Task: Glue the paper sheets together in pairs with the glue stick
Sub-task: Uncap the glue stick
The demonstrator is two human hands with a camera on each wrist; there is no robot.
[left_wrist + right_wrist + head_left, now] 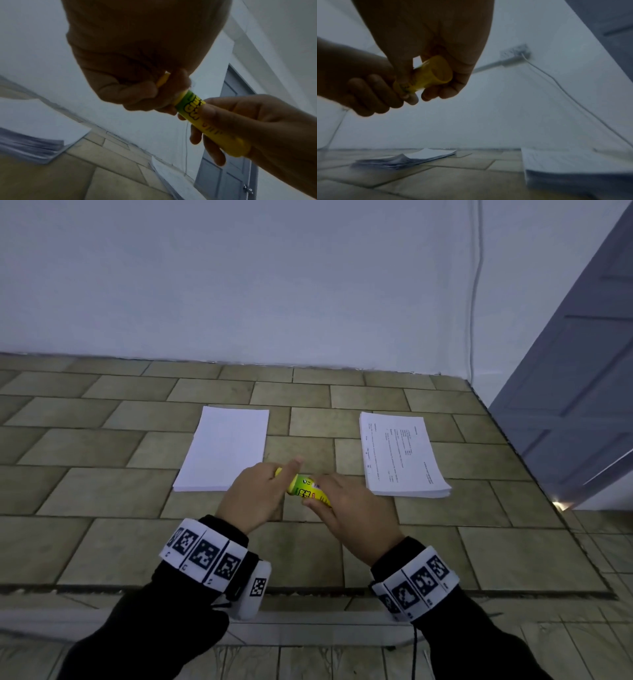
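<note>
Both hands meet over the tiled floor (pixel 102 491), holding one glue stick (pixel 306 487) between them, clear of the floor. The right hand (pixel 356 520) wraps its fingers (pixel 208 147) round the yellow body of the stick, thumb lying along the label. The left hand (pixel 255 496) has its fingers (pixel 137 93) curled tightly round the stick's other end, the cap end, which is mostly hidden inside the grip; only a yellow sliver shows at the far side. Whether the cap is on or partly off I cannot tell.

On the floor beyond the hands lie two piles of paper, well apart. The blank pile (pixel 224 450) sits to the left; the printed pile (pixel 402 455) sits to the right and looks thicker. The stick is held in the gap between them, nearer the person. A white wall (pixel 274 285) rises behind, with a grey door (pixel 582 392) at the right.
</note>
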